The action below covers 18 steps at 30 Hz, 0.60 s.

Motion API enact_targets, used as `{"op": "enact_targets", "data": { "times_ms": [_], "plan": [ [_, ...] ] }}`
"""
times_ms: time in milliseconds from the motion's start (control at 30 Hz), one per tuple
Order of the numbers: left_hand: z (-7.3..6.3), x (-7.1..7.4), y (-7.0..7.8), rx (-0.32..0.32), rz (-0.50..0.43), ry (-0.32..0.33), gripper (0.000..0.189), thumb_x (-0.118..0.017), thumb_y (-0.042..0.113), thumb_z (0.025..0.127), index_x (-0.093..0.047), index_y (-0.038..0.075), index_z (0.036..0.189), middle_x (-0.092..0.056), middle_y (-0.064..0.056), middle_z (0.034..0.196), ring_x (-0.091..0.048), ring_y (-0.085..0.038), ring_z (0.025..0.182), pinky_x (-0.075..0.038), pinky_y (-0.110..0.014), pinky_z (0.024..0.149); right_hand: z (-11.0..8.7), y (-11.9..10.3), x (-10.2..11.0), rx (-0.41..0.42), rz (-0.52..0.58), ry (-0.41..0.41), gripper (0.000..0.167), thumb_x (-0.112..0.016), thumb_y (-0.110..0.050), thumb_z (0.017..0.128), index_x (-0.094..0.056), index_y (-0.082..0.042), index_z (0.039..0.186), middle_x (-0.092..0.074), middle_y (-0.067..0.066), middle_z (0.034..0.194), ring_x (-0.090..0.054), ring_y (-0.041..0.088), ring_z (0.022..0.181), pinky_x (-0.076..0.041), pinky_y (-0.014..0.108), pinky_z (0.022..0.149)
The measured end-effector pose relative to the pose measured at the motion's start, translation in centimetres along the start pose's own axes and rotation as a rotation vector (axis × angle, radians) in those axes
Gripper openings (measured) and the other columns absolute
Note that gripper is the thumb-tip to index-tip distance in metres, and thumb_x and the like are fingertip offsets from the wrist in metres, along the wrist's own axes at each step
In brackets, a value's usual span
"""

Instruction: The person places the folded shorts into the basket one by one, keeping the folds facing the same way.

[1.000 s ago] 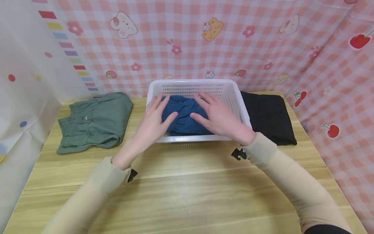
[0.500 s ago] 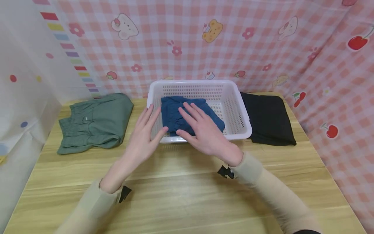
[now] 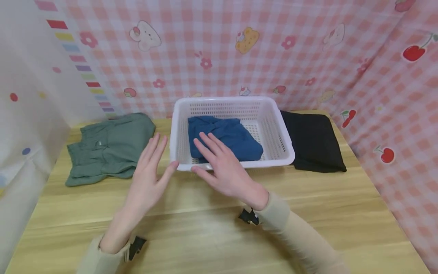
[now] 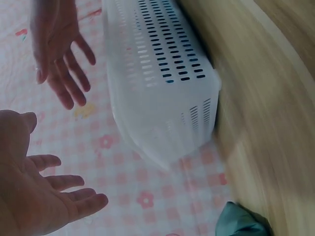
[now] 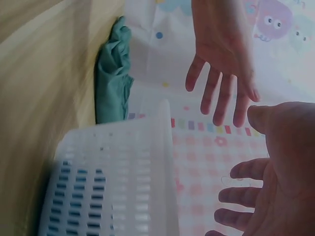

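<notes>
Folded blue elastic-waist pants (image 3: 232,139) lie inside a white perforated plastic basket (image 3: 273,99), toward its left side. My left hand (image 3: 147,179) is in the air between the basket and the green pants (image 3: 126,133), fingers spread and holding nothing. Over the basket's front edge hovers my right hand (image 3: 227,171), its straight fingers overlapping the blue pants in the head view. In the left wrist view the left palm (image 4: 39,191) is bare beside the basket's end wall (image 4: 162,118). The right wrist view shows the right hand (image 5: 280,172) equally bare.
The green pants lie folded on the wooden table (image 3: 205,236), left of the basket. A folded black garment (image 3: 313,140) lies against the basket's right side. A pink checked cloth (image 3: 205,45) hangs behind, and another stretch of it rises at the right.
Both hands have drawn back from over the blue pants, toward the person and to the left. The blue pants now show almost whole in the basket. The garments outside it have stayed put.
</notes>
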<state>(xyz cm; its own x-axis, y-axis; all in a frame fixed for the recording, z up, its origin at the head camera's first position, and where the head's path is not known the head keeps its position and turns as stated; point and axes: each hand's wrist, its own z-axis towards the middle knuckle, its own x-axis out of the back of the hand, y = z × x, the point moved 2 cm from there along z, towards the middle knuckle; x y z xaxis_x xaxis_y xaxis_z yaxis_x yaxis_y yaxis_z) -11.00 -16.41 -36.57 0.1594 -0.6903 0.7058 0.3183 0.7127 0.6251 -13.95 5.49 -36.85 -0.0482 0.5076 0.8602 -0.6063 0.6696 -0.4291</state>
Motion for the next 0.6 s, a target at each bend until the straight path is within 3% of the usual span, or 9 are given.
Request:
{"op": "enact_targets", "data": {
  "times_ms": [200, 433, 600],
  "plan": [
    [-0.5, 0.6, -0.3, 0.01, -0.03, 0.049, 0.066, -0.064, 0.025, 0.106, -0.037, 0.009, 0.163, -0.029, -0.019, 0.174, -0.025, -0.046, 0.161, -0.025, -0.072, 0.126, 0.3, -0.6, -0.9, -0.001, 0.048, 0.046, 0.072, -0.063, -0.042, 0.104, -0.038, -0.01, 0.163, -0.033, 0.014, 0.173, -0.028, 0.038, 0.163, -0.031, 0.059, 0.13],
    [-2.1, 1.8, -2.1, 0.06, -0.043, 0.068, 0.067, -0.064, 0.025, 0.105, -0.037, 0.009, 0.164, -0.029, -0.021, 0.173, -0.025, -0.05, 0.16, -0.022, -0.075, 0.125, -0.1, -1.7, -2.3, -0.002, 0.084, 0.002, 0.071, -0.061, -0.044, 0.105, -0.038, -0.009, 0.163, -0.031, 0.014, 0.174, -0.026, 0.037, 0.164, -0.03, 0.057, 0.132],
    [-2.3, 2.9, -3.2, 0.07, -0.043, 0.085, 0.067, -0.063, 0.027, 0.107, -0.035, 0.009, 0.165, -0.027, -0.021, 0.174, -0.025, -0.051, 0.16, -0.021, -0.078, 0.123, 0.4, -2.5, -2.7, 0.004, 0.089, 0.002, 0.071, -0.06, -0.045, 0.105, -0.038, -0.012, 0.164, -0.03, 0.013, 0.175, -0.025, 0.035, 0.165, -0.029, 0.056, 0.132]
  ]
}}
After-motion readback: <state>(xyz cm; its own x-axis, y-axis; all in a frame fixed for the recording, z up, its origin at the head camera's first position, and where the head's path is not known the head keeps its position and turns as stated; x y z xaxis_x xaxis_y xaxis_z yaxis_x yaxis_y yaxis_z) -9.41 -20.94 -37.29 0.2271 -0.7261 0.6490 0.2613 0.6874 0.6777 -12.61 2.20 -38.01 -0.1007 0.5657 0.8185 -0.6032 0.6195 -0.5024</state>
